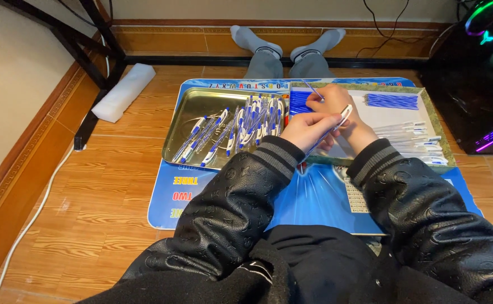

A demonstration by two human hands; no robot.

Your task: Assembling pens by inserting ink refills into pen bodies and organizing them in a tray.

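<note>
**Pens by the trayful, one barrel in hand**

Lying far left on the wooden floor is one white foam block (124, 92); next comes one gold metal tray (185, 112) holding a heap of blue-and-white pens (241, 126), too overlapped to count, perhaps two dozen. Both trays rest on one blue play mat (314, 197). The left hand (309, 129) is closed around a white pen barrel (342, 119), held over the near edge of the second, green-rimmed tray (442, 135). Just behind it the right hand (336, 104) pinches a thin blue refill (314, 90) between its fingertips. Further right lie one bundle of blue refills (391, 101) and a row of roughly eight white barrels (412, 141).

A likely slip: the slim refill could miss the barrel mouth, bend, or drop among the loose parts, since both hands work close together above the clutter.
</note>
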